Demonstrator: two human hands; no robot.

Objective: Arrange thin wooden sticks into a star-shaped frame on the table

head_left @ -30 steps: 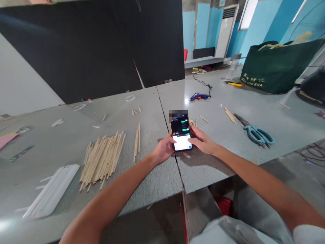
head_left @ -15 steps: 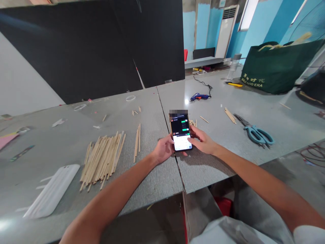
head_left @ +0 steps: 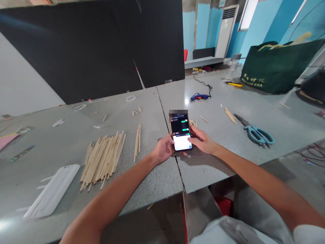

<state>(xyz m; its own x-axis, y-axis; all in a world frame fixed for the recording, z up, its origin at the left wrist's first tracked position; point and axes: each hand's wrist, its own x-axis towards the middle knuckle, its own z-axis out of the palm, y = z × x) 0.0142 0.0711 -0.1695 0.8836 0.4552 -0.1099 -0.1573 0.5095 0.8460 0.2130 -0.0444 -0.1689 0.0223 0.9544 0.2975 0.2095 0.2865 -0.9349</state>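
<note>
A smartphone (head_left: 180, 132) is held upright, tilted toward me, above the seam between two grey tables. Its lit screen shows a dark chat with green bubbles and a light keyboard below. My left hand (head_left: 164, 148) grips the left edge, thumb at the lower left of the screen. My right hand (head_left: 203, 140) wraps the right edge, its thumb over the keyboard's right side. Short cut sticks (head_left: 193, 122) lie behind the phone, partly hidden by it. Left of my left hand are a few long wooden sticks (head_left: 137, 142) and a large pile of sticks (head_left: 103, 159).
Blue-handled scissors (head_left: 257, 133) and a small stick bundle (head_left: 230, 115) lie to the right. Farther back are a blue glue gun (head_left: 200, 97), a yellow cutter (head_left: 234, 84) and a green bag (head_left: 279, 67). A white face mask (head_left: 53, 191) lies front left; a black panel (head_left: 96, 47) stands behind.
</note>
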